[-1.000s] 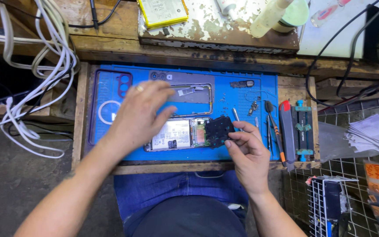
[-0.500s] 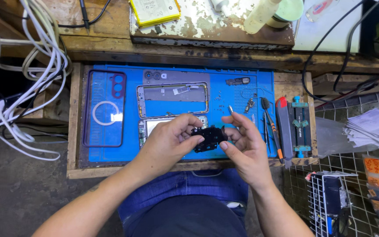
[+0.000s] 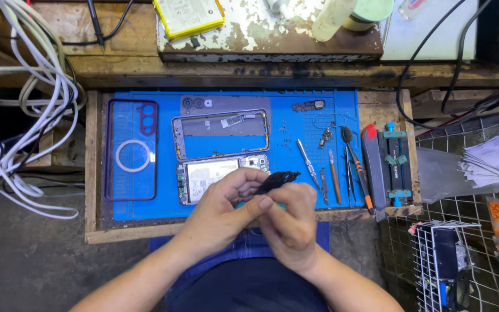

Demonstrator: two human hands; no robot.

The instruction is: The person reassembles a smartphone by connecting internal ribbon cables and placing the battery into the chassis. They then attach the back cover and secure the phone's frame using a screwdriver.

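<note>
Pinching small black plastic part (image 3: 276, 179) | left hand (image 3: 226, 211), right hand (image 3: 290, 222) grips closed | ribbed blue mat (image 3: 295, 124)

A single head-worn camera looks almost straight down from above the person's seat. The blue mat (image 3: 319, 190) on the wooden tabletop (image 3: 93, 167) fills the centre at moderate range. Both forearms enter from the bottom edge; the top edge faces away from the person. No second view exists.
</note>
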